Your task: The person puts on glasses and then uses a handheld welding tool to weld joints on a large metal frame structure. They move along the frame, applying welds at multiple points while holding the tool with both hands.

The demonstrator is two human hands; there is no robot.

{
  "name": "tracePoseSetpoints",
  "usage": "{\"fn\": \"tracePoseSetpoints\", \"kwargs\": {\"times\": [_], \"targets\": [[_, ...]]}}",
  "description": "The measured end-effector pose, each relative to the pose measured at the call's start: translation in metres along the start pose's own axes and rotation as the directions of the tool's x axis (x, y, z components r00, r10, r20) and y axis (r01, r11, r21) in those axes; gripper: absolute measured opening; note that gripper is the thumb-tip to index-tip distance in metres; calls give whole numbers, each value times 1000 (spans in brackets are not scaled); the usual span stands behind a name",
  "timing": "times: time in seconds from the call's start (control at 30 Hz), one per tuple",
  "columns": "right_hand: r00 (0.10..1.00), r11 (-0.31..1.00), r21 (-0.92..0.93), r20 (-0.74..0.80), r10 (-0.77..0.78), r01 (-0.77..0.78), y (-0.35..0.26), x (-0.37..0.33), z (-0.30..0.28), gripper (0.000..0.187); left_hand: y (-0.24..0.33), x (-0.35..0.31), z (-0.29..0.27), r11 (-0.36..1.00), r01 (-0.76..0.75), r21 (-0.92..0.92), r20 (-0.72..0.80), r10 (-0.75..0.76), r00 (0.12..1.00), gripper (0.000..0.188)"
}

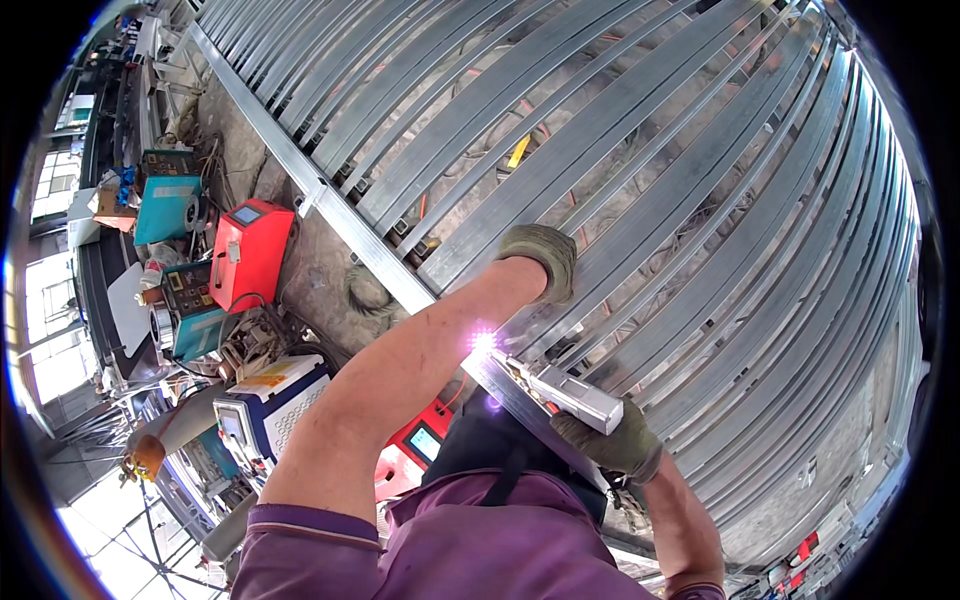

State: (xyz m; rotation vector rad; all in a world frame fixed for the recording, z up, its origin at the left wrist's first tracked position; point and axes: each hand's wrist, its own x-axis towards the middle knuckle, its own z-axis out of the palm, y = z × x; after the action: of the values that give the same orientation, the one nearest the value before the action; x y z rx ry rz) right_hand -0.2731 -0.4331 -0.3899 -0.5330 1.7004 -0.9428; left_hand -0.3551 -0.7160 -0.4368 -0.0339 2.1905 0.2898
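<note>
My right hand (622,440), in a grey-green work glove, is closed round a silver handheld welding torch (575,392). The torch's tip points left, and a bright white-violet welding spark (484,343) glares there at the edge of a metal frame rail (515,398). Glare hides the exact joint. My left arm reaches across the rail, and my gloved left hand (545,260) is curled over a flat grey metal slat (490,232). Its fingertips are mostly hidden behind the back of the glove. Several parallel slats run from the rail toward the far right.
At the left stand a red machine (250,255), teal machines (165,208) and a white-and-blue unit (270,410). Another red machine with a screen (412,445) sits beside my body. Cables cross the concrete floor under the slats, near a yellow object (518,151).
</note>
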Motion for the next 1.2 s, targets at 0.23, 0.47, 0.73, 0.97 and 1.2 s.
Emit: {"fn": "tracePoseSetpoints", "kwargs": {"times": [0.23,0.47,0.73,0.97,1.2], "targets": [[999,1000,-6,31,8,-7,-4,0,-5,42,-1,2,1,1000,6,6,7,-6,1000,58],[996,999,31,91,21,-23,0,0,-7,44,1,-3,-4,1000,-2,17,15,2,1000,59],[991,976,203,126,49,-74,3,-2,-8,44,0,-2,-2,1000,1,0,2,-1,1000,58],[957,969,178,263,122,-173,-15,0,-18,45,0,-4,-4,1000,-1,2,8,1,1000,55],[973,931,343,225,50,-127,15,-6,-10,45,1,-5,-6,1000,-8,-4,0,8,1000,55]]}}
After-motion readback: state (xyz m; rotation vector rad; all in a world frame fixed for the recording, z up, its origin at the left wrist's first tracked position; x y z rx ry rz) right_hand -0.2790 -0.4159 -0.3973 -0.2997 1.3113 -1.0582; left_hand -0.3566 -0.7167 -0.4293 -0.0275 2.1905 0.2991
